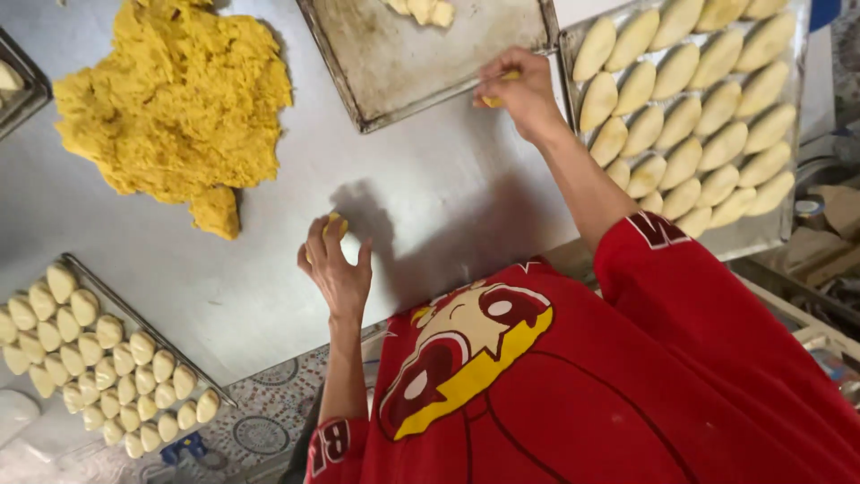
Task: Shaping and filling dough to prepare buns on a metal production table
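My left hand (337, 269) rests on the steel table (269, 269), its fingers closed on a small yellow dough piece (335, 223). My right hand (522, 90) reaches far forward and pinches another small yellow dough piece (492, 100) at the near right corner of a mostly bare metal tray (421, 67). A big heap of yellow dough (175, 94) lies on the table to the far left, with a smaller lump (217, 211) at its near edge. My red shirt with a printed cartoon fills the bottom right.
A tray (793, 99) at the right is packed with rows of pale oval dough pieces (690, 116). Another tray (134, 309) at the lower left holds several small pale pieces (98, 363). A few pale pieces (421, 11) lie at the middle tray's far end. Patterned floor tiles (260, 430) show below the table edge.
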